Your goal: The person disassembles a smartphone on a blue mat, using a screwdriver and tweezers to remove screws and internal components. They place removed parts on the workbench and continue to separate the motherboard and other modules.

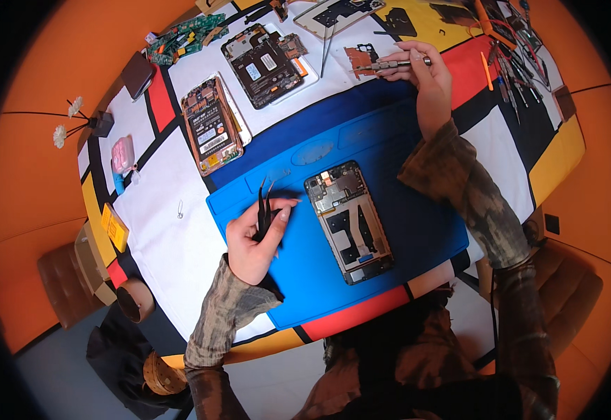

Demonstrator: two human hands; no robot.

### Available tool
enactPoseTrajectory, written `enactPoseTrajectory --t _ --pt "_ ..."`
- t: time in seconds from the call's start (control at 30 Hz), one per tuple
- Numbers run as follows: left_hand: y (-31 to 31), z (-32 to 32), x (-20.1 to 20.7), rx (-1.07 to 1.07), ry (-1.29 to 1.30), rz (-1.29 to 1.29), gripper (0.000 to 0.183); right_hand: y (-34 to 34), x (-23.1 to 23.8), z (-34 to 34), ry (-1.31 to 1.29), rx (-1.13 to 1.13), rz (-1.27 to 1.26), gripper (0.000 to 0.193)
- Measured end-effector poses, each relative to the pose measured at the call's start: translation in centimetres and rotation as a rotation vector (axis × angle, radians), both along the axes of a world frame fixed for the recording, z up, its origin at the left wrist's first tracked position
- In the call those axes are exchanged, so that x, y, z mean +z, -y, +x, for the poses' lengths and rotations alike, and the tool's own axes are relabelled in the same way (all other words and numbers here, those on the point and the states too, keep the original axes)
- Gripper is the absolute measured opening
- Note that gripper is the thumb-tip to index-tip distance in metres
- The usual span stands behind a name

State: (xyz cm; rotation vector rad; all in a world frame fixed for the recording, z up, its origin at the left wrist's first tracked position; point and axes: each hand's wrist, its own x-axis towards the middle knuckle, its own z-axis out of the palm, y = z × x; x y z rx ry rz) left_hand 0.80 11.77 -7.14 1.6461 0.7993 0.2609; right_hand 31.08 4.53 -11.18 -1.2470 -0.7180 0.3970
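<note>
My left hand point(253, 238) is closed around black tweezers point(264, 213), their tips pointing up and away from me, over the left part of a blue work mat point(417, 238). My right hand point(428, 84) reaches to the far side and grips a slim metal screwdriver point(396, 64), held level with its tip to the left. Under that tip lies a small copper-coloured part point(356, 59) beside a dark bracket. Between my hands an opened phone point(349, 224) rests on the mat, its circuit board, flat ribbon cable and bare frame showing. Neither hand touches it.
Two more opened phones, one with a black battery point(211, 126) and one with a black cover plate point(262, 64), lie beyond the mat. Green circuit boards point(186, 38) are heaped at the far left. Several hand tools point(519, 80) crowd the far right. A pink case point(122, 154) sits left.
</note>
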Motion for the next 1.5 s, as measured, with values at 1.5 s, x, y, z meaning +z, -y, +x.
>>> enactPoseTrajectory --t 1.5 --pt "0.11 -0.03 -0.24 0.001 0.006 0.037 0.018 -0.02 -0.63 0.01 0.008 0.056 -0.040 0.024"
